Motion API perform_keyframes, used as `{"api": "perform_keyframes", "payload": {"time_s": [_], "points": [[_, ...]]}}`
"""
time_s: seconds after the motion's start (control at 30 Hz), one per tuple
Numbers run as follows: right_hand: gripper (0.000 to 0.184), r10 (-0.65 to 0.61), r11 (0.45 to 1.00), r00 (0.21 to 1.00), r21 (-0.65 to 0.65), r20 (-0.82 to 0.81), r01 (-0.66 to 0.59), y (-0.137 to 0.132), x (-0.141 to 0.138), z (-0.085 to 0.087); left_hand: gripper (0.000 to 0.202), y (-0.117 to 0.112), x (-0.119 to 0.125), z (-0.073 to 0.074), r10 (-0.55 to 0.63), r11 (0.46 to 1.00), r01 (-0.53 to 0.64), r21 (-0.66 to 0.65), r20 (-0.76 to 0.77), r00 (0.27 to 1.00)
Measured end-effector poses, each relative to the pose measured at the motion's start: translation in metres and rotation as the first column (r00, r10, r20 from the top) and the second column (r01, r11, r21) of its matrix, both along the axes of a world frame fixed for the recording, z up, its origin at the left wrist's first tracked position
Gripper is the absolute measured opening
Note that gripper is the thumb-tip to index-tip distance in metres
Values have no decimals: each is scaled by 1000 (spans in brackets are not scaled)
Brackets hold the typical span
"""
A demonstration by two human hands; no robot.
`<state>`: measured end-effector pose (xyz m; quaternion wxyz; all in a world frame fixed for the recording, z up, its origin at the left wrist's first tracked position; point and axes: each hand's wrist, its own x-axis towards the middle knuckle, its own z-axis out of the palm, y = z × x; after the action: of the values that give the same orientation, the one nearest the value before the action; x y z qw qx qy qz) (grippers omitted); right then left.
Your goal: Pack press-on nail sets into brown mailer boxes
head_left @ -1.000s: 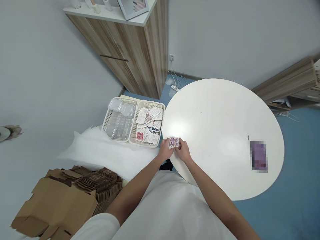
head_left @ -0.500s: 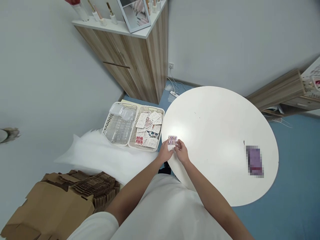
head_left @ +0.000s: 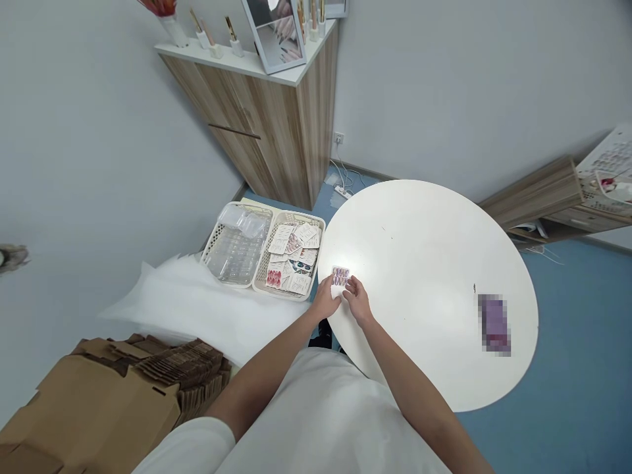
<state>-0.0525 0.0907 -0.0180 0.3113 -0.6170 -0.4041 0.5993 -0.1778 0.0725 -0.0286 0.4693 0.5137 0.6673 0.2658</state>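
Observation:
A small white card of purple, glossy press-on nails [head_left: 340, 276] is between my hands over the near left edge of the round white table [head_left: 419, 250]. My left hand [head_left: 324, 299] is closed on the card's left and lower side. At its right edge, my right hand [head_left: 359, 301] has its fingers curled onto the card, the thumb lower down. The fingertips partly cover the nails on the right. Just left of the table, a white basket [head_left: 320, 253] holds many nail cards, some showing red or dark nails, others face down.
Another basket [head_left: 205, 253] holds clear plastic boxes [head_left: 234, 253]. White foam sheeting [head_left: 197, 303] and stacked flat brown cardboard boxes [head_left: 99, 401] lie at lower left. A wooden cabinet [head_left: 276, 125] stands behind. A blurred purple object [head_left: 494, 322] rests on the table's right side.
The view has shifted slightly, so the cabinet sits lower and the table further left. Both hands keep the nail card in nearly the same place, with only slight finger movement.

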Motion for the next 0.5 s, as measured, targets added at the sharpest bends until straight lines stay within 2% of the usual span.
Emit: {"api": "perform_keyframes", "payload": {"time_s": [0.2, 0.5], "points": [[58, -3, 1000, 999, 18, 34, 2, -8, 10, 1, 67, -7, -2, 2, -6, 999, 6, 37, -20, 1000], [45, -35, 997, 994, -57, 105, 41, -52, 59, 5, 55, -44, 12, 3, -19, 996, 31, 80, -143, 989]]}}
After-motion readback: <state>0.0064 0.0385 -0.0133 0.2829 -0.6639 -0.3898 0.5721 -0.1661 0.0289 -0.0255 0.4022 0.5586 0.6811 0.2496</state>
